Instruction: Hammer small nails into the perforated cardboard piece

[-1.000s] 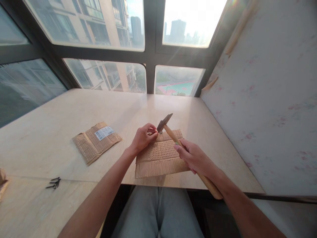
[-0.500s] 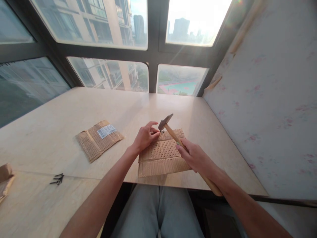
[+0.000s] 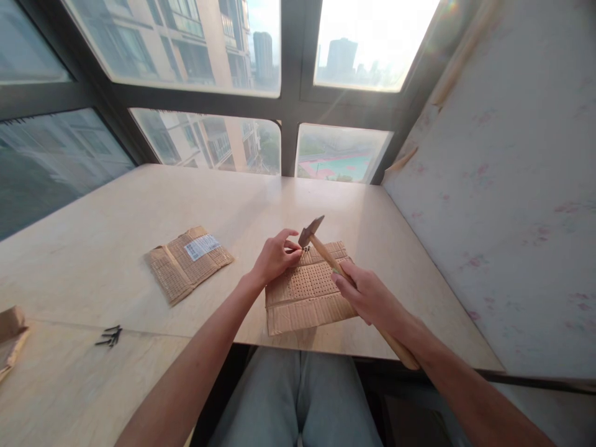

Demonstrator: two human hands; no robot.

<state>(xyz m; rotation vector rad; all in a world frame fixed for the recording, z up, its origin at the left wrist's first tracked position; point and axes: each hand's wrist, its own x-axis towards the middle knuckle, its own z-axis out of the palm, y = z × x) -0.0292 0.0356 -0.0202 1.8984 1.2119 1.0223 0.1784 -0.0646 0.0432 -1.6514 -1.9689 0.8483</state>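
Observation:
My right hand (image 3: 363,290) is wrapped round the wooden handle of a hammer (image 3: 325,251), whose metal head is tilted over the far edge of a cardboard sheet (image 3: 310,313). Rows of small holes cover the sheet's middle. My left hand (image 3: 275,257) pinches at that far edge, close beneath the hammer head, with the thumb and a finger on a small dark nail or screw that is mostly hidden. A few tiny black nails or screws (image 3: 306,249) show beside the fingertips. Whether the hammer touches them I cannot tell.
A second holed cardboard piece (image 3: 174,273) with a white label lies to the left. Several black screws or nails (image 3: 110,336) are grouped near the front left. Part of a cardboard box (image 3: 12,332) shows at the left edge. Windows and a papered wall (image 3: 503,186) border the tabletop (image 3: 223,192).
The near left corner of the cardboard sheet has shifted slightly to the right. The hammer head is marginally lower. Both hands keep nearly the same place and hold.

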